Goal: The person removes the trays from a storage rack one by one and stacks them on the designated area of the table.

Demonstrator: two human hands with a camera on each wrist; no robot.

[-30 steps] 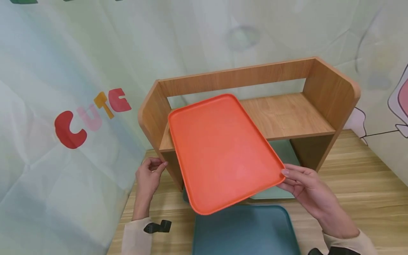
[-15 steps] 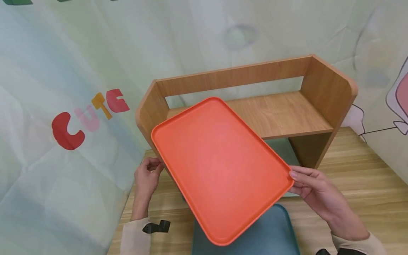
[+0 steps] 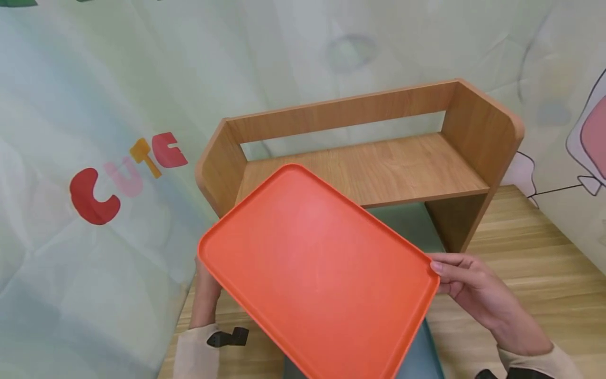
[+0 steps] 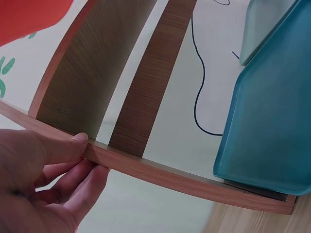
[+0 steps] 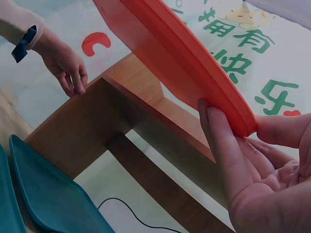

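An orange-red rectangular tray (image 3: 317, 268) hangs tilted in the air before a wooden desktop shelf (image 3: 407, 163). My right hand (image 3: 478, 295) pinches one corner of it, thumb on the upper face and fingers beneath. The tray covers most of my left hand in the head view. In the left wrist view, my left hand (image 4: 53, 179) pinches the front edge of the shelf's side panel (image 4: 170, 179) between thumb and fingers. A teal tray (image 4: 269, 121) stands in the shelf's lower space, with a pale green tray (image 4: 262, 29) beside it.
A blue tray (image 3: 420, 350) lies on the wood-grain table (image 3: 521, 263) in front of the shelf, partly under the raised tray. A printed cloth backdrop (image 3: 303, 58) hangs close behind the shelf and along the left side.
The orange-red tray has turned counterclockwise and come down and nearer, its far end swinging left over my left hand. The right hand has shifted slightly right. The left hand keeps its place at the shelf.
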